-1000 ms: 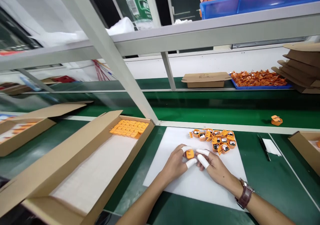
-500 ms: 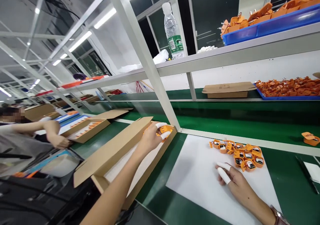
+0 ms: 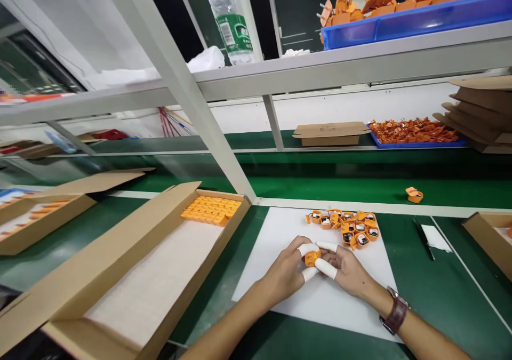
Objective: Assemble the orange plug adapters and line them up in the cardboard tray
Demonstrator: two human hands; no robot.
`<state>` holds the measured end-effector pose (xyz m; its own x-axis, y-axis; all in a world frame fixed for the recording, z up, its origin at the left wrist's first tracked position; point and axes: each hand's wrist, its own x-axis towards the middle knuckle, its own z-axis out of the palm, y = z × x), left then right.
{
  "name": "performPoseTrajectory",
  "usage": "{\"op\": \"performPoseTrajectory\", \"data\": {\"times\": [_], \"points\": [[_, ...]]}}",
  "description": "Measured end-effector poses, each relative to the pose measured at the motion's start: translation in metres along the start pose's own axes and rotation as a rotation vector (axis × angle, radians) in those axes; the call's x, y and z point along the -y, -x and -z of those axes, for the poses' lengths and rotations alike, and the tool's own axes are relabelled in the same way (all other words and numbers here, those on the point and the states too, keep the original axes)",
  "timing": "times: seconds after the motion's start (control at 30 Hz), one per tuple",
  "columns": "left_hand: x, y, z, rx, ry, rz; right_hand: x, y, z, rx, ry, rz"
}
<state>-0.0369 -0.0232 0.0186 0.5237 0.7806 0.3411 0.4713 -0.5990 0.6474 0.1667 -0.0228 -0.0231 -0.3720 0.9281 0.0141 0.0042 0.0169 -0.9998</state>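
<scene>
Over the white sheet [image 3: 296,301], my left hand [image 3: 282,269] and my right hand [image 3: 348,269] meet around one small orange plug casing [image 3: 312,258]. White finger cots cover the thumb and a finger of each hand, and these tips press on the casing from both sides. Just beyond lies a cluster of orange plug casings [image 3: 360,226], several of them open with black and white parts inside. To the left stands a long open cardboard box [image 3: 216,274] with rows of orange casings [image 3: 212,209] packed at its far end.
A sloping metal post [image 3: 200,109] rises behind the box. A lone orange plug [image 3: 414,194] sits on the green ledge. At right lie a black pen [image 3: 424,240] and white paper [image 3: 436,238]. Blue trays [image 3: 416,144] of orange parts and stacked cartons [image 3: 488,114] fill the shelves.
My left hand has come out of the cardboard box and moved right to join my right hand. An orange casing is now held between them. The view has swung to the right.
</scene>
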Motion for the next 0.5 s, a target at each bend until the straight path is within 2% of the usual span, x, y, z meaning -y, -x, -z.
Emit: {"op": "performPoseTrajectory", "data": {"times": [0.07, 0.13, 0.3, 0.37, 0.5], "points": [[0.002, -0.005, -0.01, -0.019, 0.036, -0.018, 0.002, 0.001, 0.001, 0.01, -0.05, -0.005], [0.004, -0.006, -0.012, -0.026, 0.106, 0.029, 0.004, 0.0, 0.001, 0.035, -0.089, -0.002], [0.012, -0.003, -0.006, 0.109, 0.614, 0.332, -0.001, -0.002, 0.001, 0.019, -0.115, 0.021], [0.016, -0.002, -0.006, 0.085, 0.755, 0.422, -0.004, -0.002, 0.0, 0.015, -0.104, 0.017], [0.02, -0.004, -0.012, 0.024, 0.793, 0.521, -0.004, -0.001, 0.0, 0.014, -0.062, -0.006]]}}
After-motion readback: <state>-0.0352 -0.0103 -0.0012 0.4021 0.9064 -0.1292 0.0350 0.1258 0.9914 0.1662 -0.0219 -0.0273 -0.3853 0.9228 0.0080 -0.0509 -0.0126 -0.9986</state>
